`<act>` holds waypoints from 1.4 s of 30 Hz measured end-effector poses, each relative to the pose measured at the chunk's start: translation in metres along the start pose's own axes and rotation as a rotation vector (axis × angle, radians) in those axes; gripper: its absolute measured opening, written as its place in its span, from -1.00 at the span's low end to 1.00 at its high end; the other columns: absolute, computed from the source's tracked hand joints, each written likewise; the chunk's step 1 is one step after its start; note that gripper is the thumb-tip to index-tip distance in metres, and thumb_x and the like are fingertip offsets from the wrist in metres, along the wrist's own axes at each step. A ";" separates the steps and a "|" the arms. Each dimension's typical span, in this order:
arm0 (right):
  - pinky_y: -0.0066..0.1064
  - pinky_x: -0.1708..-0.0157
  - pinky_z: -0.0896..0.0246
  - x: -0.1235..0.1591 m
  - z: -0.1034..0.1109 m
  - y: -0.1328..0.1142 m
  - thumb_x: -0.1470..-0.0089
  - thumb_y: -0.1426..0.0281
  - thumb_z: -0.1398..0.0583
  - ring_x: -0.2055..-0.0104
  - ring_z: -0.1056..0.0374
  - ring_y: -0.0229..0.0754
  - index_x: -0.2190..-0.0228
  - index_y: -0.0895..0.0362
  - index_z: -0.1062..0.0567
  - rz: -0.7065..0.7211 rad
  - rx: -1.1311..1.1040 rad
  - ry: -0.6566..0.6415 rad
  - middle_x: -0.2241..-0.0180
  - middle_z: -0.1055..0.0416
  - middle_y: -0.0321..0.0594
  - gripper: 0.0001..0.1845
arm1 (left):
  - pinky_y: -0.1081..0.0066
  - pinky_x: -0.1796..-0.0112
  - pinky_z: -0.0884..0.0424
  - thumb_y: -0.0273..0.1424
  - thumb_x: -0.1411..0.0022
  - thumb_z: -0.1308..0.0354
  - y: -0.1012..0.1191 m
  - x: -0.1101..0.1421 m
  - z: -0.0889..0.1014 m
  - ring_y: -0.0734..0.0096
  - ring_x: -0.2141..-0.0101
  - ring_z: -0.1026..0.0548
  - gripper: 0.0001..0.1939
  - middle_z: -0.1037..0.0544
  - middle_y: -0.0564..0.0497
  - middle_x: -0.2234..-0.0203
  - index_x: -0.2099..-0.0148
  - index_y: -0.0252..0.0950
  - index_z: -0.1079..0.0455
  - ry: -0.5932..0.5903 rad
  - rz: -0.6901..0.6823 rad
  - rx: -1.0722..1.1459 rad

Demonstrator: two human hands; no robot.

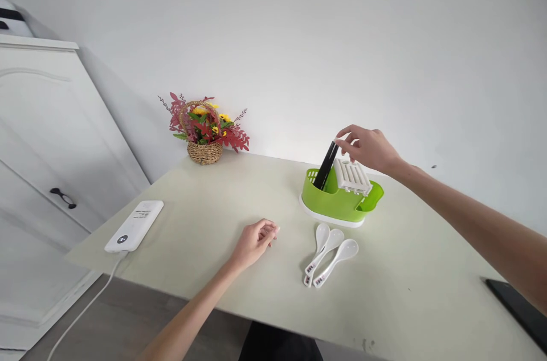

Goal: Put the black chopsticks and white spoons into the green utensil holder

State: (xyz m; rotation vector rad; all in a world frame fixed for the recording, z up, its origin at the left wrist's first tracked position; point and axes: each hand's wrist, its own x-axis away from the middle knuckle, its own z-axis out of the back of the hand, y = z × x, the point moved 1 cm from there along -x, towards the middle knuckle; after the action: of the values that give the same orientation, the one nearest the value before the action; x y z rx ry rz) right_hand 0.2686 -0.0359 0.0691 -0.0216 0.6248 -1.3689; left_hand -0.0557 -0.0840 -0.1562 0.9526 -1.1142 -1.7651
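A green utensil holder (333,205) with a white base and a white slotted rack (352,176) stands on the table. Black chopsticks (325,167) lean in its left compartment, their lower ends hidden by the wall. My right hand (365,147) is above the holder, thumb and fingers closed at the chopsticks' upper ends. Three white spoons (335,255) lie in front of the holder, their handles partly crossing and pointing toward me. My left hand (254,242) rests on the table to the left of the spoons, fingers loosely curled with nothing visible in them.
On the pale table (205,218), a wicker basket of artificial flowers (205,150) stands near the wall. A white power bank (134,227) with a cable lies at the left edge. A dark flat object (517,310) is at the right edge; a white cabinet (47,167) stands left.
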 end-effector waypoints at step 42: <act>-0.31 0.38 -0.12 0.090 0.060 -0.018 -0.34 0.10 -0.03 0.29 -0.51 -0.02 0.10 -0.04 -0.53 -0.081 0.277 0.277 0.33 -0.63 -0.23 -0.65 | 0.44 0.38 -0.47 0.01 -0.36 -0.12 0.006 0.001 0.000 0.40 0.47 -0.53 -0.59 -0.58 0.02 0.47 0.21 -0.25 -0.47 0.008 -0.074 -0.057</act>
State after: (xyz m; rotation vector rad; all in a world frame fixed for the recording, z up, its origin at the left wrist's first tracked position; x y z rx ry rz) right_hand 0.2833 -0.1421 0.0897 0.3749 0.6637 -1.5405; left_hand -0.0548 -0.0869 -0.1504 0.9762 -1.0302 -1.8407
